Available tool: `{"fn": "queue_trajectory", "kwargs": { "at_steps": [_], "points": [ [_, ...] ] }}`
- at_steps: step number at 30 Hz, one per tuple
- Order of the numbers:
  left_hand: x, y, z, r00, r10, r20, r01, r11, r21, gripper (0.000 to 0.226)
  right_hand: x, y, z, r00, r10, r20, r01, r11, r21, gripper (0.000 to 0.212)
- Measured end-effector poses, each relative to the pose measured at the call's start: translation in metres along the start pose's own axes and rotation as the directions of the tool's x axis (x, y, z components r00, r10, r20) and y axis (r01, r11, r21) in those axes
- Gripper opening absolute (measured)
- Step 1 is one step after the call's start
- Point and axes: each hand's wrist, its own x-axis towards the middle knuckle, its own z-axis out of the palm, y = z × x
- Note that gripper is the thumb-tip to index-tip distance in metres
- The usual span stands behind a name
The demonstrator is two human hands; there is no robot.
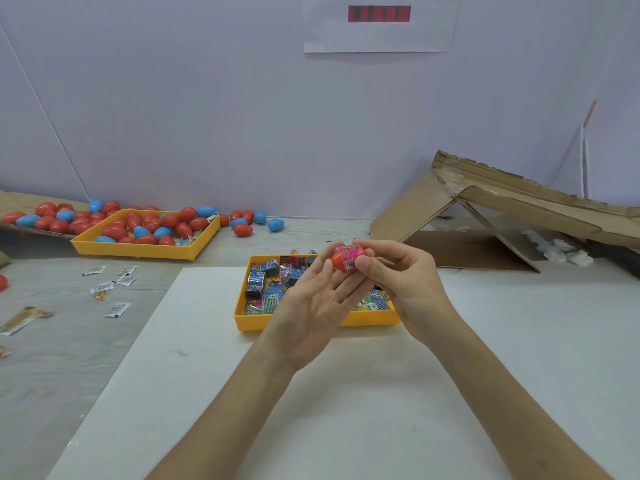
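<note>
Both my hands are raised over a yellow tray [242, 318] filled with several small wrapped packets [263, 284]. Between them is a red plastic egg half [341, 262] with a pink packet [351, 252] pushed into its open end. My right hand [405, 282] pinches the egg and packet with thumb and fingers. My left hand [311, 306] lies palm up, its fingertips touching the egg's left side.
A second yellow tray [138, 251] at the back left holds several red and blue eggs; more eggs [242, 230] lie loose around it. Small sachets [114, 280] are scattered on the left of the table. A torn cardboard box [485, 216] stands at the right. A white board [311, 393] covers the table's middle.
</note>
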Motion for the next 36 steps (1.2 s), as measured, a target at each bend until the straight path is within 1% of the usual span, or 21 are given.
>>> {"fn": "queue_trajectory", "kwargs": {
  "at_steps": [3,7,9,11,14,18,22,27,30,33,36],
  "points": [
    [-0.0004,-0.0003,0.0002,1.0,0.002,-0.008,-0.002,1.0,0.0,0.053,-0.0007,-0.0006,-0.0006,1.0,-0.001,0.004,0.001,1.0,0.013,0.036],
    [-0.0006,0.0011,-0.0012,1.0,0.01,0.014,-0.01,1.0,-0.012,0.055,-0.001,0.0,-0.0007,1.0,0.005,0.026,-0.007,0.999,0.045,0.029],
    [0.0001,0.003,-0.0019,0.999,0.027,0.042,-0.028,0.999,0.022,0.048,-0.0014,-0.0009,-0.0003,0.998,0.009,0.061,-0.017,0.992,0.124,0.025],
    [0.0007,0.004,-0.002,0.997,0.044,0.065,-0.051,0.992,0.117,0.035,-0.0014,-0.0023,0.0001,0.997,0.034,0.065,-0.045,0.984,0.173,0.028],
    [0.0008,0.0018,-0.0027,0.995,0.062,0.076,-0.078,0.969,0.233,0.031,-0.0003,-0.0016,-0.0002,0.995,0.091,0.029,-0.094,0.982,0.164,0.031],
    [-0.0002,0.0014,-0.0026,0.997,0.059,0.047,-0.07,0.953,0.293,0.032,0.0012,0.0,-0.0046,0.988,0.151,0.027,-0.153,0.976,0.156,0.025],
    [-0.0008,0.0017,-0.0007,0.998,0.059,0.027,-0.064,0.94,0.334,0.034,0.0028,0.0003,-0.0076,0.99,0.136,0.027,-0.138,0.98,0.141,0.021],
    [-0.0006,0.0027,-0.001,0.998,0.061,0.032,-0.068,0.939,0.336,0.034,0.0028,0.0025,-0.0069,0.994,0.11,0.003,-0.11,0.986,0.127,0.018],
    [0.0004,0.0025,-0.0021,0.997,0.07,0.032,-0.077,0.935,0.346,0.033,0.0026,0.0046,-0.0035,0.995,0.095,-0.008,-0.093,0.987,0.133,0.021],
    [0.0014,0.003,-0.0022,0.995,0.099,0.002,-0.094,0.933,0.347,0.033,0.0023,0.0055,-0.0017,0.995,0.098,-0.003,-0.097,0.985,0.143,0.027],
    [0.0032,0.0028,-0.0026,0.989,0.139,-0.044,-0.114,0.923,0.367,0.032,0.0028,0.0053,-0.0032,0.997,0.08,0.015,-0.081,0.993,0.085,0.026]
  ]
}}
